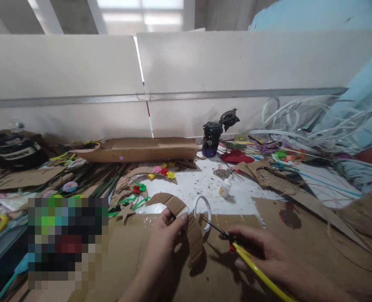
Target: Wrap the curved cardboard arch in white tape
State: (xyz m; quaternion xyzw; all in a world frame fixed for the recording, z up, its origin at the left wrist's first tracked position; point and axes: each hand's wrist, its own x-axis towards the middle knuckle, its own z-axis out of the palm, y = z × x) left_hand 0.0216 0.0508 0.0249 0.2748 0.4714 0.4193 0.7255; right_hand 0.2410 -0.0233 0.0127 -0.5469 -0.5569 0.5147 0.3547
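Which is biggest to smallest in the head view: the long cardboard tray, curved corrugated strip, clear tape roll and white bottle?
1. Long cardboard tray.
2. Curved corrugated strip, though nearness to the camera may flatter it.
3. Clear tape roll and white bottle: these look similar, and the roll sits nearer, so I can't rank them.

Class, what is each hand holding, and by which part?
The left hand pinches a curved corrugated cardboard strip near its middle; the right hand grips a yellow-handled tool where the handle meets its thin black tip.
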